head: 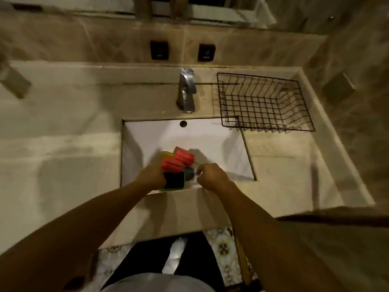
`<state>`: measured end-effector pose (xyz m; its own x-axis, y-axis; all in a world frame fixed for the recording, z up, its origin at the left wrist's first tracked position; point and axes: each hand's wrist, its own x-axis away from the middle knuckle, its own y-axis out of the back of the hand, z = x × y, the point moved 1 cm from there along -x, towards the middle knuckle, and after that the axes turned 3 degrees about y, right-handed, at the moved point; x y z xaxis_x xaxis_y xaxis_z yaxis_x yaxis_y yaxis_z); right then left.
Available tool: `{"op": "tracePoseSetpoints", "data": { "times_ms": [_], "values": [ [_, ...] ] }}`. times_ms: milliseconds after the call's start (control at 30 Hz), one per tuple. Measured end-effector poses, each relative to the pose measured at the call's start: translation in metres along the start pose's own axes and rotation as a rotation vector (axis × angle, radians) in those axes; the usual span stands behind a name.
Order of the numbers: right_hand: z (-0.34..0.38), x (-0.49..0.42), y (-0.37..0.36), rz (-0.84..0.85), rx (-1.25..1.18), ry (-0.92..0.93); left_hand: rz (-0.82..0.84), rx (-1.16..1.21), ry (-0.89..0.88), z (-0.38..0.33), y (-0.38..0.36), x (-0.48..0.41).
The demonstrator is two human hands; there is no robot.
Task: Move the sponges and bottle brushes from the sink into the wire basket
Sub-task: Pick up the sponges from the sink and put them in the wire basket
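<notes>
Two red bottle brush heads (177,160) lie in the white sink (210,140), on top of yellow-green sponges. One sponge (174,180) shows its dark scrub side near the front rim. My left hand (150,175) is closed around that sponge and the nearer red brush head. My right hand (212,175) pinches thin brush handles (196,163) just right of the drain. The black wire basket (294,106) stands on the counter behind and right of the sink, with nothing in it.
A chrome faucet (186,91) rises behind the sink, close to the basket's left edge. Pale stone counter (63,144) spreads left and right. Two dark wall sockets (159,49) sit above. My legs and patterned floor tiles show below.
</notes>
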<state>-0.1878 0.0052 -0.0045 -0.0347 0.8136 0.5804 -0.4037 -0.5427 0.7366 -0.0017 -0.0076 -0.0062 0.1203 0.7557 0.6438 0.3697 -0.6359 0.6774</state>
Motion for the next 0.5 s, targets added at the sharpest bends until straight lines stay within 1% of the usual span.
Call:
{"op": "tracePoseSetpoints", "data": {
  "times_ms": [67,133,233,267,333,400,433,500],
  "values": [
    [-0.003,-0.018,-0.007,0.072,-0.024,0.063,0.01,-0.035,0.076,0.001,-0.01,-0.014],
    [-0.007,-0.055,-0.025,0.244,0.058,0.14,0.026,0.017,0.218,0.009,-0.028,-0.041],
    [-0.007,-0.079,-0.053,0.37,0.159,0.238,0.039,0.03,0.287,0.017,-0.043,-0.059],
    [-0.004,-0.09,-0.058,0.389,0.182,0.267,0.041,-0.006,0.3,0.016,-0.045,-0.066],
    [-0.006,-0.103,-0.07,0.383,0.196,0.313,0.032,-0.051,0.322,0.017,-0.052,-0.077],
    [-0.005,-0.107,-0.073,0.355,0.201,0.32,0.004,-0.018,0.352,0.02,-0.06,-0.088],
    [-0.006,-0.108,-0.072,0.328,0.22,0.333,-0.043,0.02,0.349,0.02,-0.061,-0.089],
    [-0.006,-0.111,-0.072,0.273,0.25,0.334,-0.138,0.197,0.362,0.019,-0.061,-0.093]
  ]
}}
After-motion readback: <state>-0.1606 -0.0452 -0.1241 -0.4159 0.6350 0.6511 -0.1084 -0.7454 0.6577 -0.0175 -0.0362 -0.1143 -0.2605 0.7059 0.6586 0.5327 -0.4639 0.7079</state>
